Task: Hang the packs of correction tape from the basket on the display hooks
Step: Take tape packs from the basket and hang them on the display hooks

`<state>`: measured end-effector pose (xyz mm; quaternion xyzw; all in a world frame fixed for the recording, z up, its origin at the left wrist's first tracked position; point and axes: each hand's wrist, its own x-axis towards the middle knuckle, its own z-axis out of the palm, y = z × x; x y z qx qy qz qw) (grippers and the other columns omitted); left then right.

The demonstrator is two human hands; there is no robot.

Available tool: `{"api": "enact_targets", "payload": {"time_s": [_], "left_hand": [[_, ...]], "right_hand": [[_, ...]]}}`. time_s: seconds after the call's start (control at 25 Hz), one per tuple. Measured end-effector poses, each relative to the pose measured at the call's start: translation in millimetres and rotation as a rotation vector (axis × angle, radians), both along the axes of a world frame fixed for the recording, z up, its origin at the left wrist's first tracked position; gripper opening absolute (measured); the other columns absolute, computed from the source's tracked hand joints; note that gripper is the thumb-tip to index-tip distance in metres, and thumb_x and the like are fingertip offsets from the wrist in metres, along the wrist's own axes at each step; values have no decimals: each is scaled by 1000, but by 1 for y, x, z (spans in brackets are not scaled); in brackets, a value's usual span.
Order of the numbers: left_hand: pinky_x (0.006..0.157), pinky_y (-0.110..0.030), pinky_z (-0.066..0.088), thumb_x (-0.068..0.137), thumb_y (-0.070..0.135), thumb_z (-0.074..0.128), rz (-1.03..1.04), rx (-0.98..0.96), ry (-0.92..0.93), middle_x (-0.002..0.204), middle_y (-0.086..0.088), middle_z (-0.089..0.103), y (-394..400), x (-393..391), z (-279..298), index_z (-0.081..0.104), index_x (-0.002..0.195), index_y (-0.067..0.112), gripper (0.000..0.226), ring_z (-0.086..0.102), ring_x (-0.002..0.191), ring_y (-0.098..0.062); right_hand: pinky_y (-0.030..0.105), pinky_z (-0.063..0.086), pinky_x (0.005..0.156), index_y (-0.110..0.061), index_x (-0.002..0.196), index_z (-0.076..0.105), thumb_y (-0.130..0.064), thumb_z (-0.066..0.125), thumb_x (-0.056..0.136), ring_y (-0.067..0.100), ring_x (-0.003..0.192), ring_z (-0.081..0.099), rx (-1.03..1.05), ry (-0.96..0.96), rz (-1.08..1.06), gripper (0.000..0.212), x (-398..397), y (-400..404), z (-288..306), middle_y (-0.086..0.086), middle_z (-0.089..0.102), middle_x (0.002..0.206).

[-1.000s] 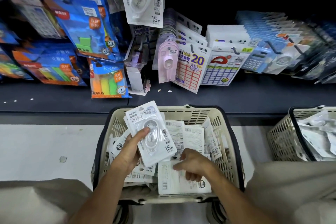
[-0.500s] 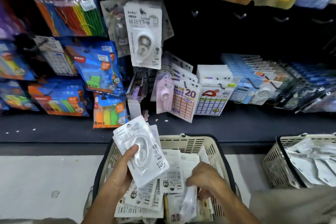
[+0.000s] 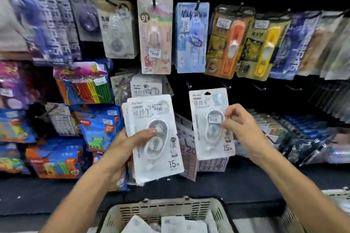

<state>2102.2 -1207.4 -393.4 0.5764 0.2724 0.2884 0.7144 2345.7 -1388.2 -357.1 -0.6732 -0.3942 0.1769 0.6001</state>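
Correction-tape packs, white card with a clear oval blister over a white dispenser: left hand (image 3: 125, 143) grips a small stack of them (image 3: 153, 138), thumb pressed across the front blister, fingers curled behind the left edge. Stack tilts slightly, top leaning left. Front pack reads "15m" bottom right, large Chinese characters up top, small brand line I can't make out through the blur

Right hand (image 3: 240, 126) pinches a single white correction-tape pack (image 3: 210, 125) by its right edge, thumb and forefinger at blister height, other fingers loosely curled. Pack is held upright, raised in front of the dark display wall, hang-hole at the top visible. Same "15m" print bottom right, barcode sticker on the blister, holographic round sticker top right. Both forearms reach up and forward, well apart

One more white pack of the same kind (image 3: 145, 89) hangs on the wall just above the left-hand stack. Bare metal display hooks (image 3: 225, 86) stick out of the wall right of it, above and beside the single pack; whether the pack touches one, can't tell

Beige slotted plastic basket (image 3: 162, 208) sits below the hands at bottom centre, more white packs inside

Around: a pink cartoon blister card marked "91" (image 3: 155, 34), a pale blue card (image 3: 192, 38), orange and yellow dispensers on gold cards (image 3: 246, 41), blue packs of sticky tabs (image 3: 98, 126) lower left
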Motion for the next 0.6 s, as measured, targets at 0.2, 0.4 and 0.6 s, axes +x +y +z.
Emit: {"api": "enact_targets", "payload": {"time_s": [0.2, 0.4, 0.6], "left_hand": [[70, -36, 61, 28, 52, 97, -18, 61, -9, 105, -9, 80, 12, -2, 48, 70, 121, 18, 102, 78, 88, -27], [60, -33, 62, 38, 41, 90, 23, -85, -152, 101, -11, 80, 10, 8, 36, 75, 110, 19, 76, 78, 80, -26], [92, -45, 56, 47, 48, 87, 52, -38, -99, 111, -8, 79, 6, 18, 28, 74, 117, 22, 76, 76, 98, -29]], "right_hand": [[14, 44, 57, -24, 103, 61, -11, 66, 95, 6, 73, 60, 46, 21, 14, 16, -2, 39, 13, -16, 70, 85], [18, 43, 52, -32, 96, 67, -17, 67, 91, 7, 61, 55, 110, 108, -146, 16, -13, 52, 0, -15, 71, 74], [29, 48, 78, -35, 116, 66, -33, 65, 96, 11, 104, 64, -48, 72, -157, 20, -18, 54, -5, -10, 67, 121]]}}
